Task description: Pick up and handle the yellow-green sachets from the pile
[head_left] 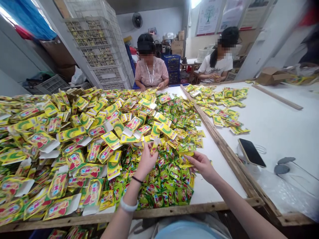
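Head view: left hand (147, 159) fingers pinch upright sachet (155, 144); right hand (202, 164) fingers pinch level sachets (185, 158).

Around a packing bench

Beyond the fingers, across the white table (219, 156), one seated person (151, 69) in a pink top faces this way, and a second person (218, 63) in a white shirt sits further to the right. Behind the first, stacked grey crates (99, 49) rise towards the ceiling, with blue crates (171, 64) just beside that person. To the right of the fingers a wooden rail (219, 139) divides the bench; past it a dark phone (251, 152) leans on a stand, near a smaller scatter of yellow packets (224, 106). A cardboard box (271, 75) sits at the far right corner.
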The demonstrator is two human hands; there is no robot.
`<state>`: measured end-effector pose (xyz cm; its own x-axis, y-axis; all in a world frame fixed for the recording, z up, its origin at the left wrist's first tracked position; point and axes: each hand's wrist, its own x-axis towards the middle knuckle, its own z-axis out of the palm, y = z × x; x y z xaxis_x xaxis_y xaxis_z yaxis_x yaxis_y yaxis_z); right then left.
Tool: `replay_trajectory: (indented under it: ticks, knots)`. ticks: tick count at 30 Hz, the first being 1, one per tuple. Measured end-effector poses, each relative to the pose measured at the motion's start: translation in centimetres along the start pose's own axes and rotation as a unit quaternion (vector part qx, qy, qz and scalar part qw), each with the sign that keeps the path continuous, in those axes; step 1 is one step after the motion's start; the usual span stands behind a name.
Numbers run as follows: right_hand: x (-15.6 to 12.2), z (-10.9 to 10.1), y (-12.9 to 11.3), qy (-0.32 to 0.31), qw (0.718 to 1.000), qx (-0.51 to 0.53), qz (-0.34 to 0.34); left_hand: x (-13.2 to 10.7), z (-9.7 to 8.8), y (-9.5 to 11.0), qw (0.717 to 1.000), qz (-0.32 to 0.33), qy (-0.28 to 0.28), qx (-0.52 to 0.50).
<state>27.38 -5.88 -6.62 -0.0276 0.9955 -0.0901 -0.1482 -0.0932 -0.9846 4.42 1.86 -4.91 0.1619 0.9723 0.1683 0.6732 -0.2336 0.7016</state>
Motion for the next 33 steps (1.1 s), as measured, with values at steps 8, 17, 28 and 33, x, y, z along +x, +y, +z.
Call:
replay_trajectory:
  ticks: [8, 17, 28, 33]
  knots:
    - [-0.4, 4.0, -5.6, -0.022, 0.965, -0.120, -0.231, -6.6, -0.7, 4.1, 0.834, -0.136, -0.306, -0.439]
    - [-2.2, 3.5, -7.7, -0.290, 0.812, -0.451, -0.230, -7.7, 0.3, 3.9, 0.894, -0.048, -0.327, -0.303]
    - [-2.9, 3.0, -6.1, -0.242, 0.837, -0.432, -0.234, -9.3, 0.9, 3.2, 0.890, -0.055, -0.339, -0.301]
    - [-4.1, 3.5, -5.4, -0.262, 0.762, -0.543, -0.237, -10.5, 1.1, 2.9, 0.874, -0.059, -0.374, -0.306]
